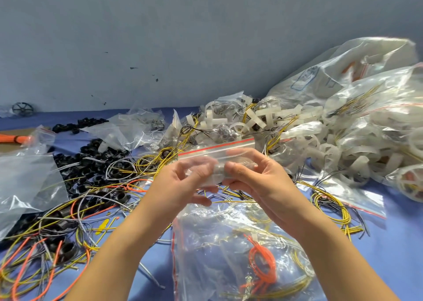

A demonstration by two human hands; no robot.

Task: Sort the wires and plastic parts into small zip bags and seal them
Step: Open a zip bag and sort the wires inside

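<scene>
Centre of frame: both hands are raised above the desk point(400, 243), holding one small zip bag point(217, 150) between them. The left hand point(183, 181) pinches the bag's left part with fingers curled. The right hand point(258, 181) grips its right part, thumb pointing toward the left hand. The bag's red-striped top edge shows above the fingers, tilted up to the right. Its contents are blurred and cannot be identified, and it cannot be told whether the strip is closed. Directly below the hands, at lower centre, a second bag point(240, 255) lies on the desk containing orange and yellow strands. Across the lower left lie tangled loose wires point(57, 243) in yellow, orange and grey, mixed with black parts point(91, 161) at centre left. White parts point(274, 117) are heaped right of centre behind the hands, running into large clear sacks point(343, 83) at upper right. A crumpled clear sheet point(23, 181) lies at the left edge. A grey-blue wall point(160, 37) fills the upper frame.
</scene>
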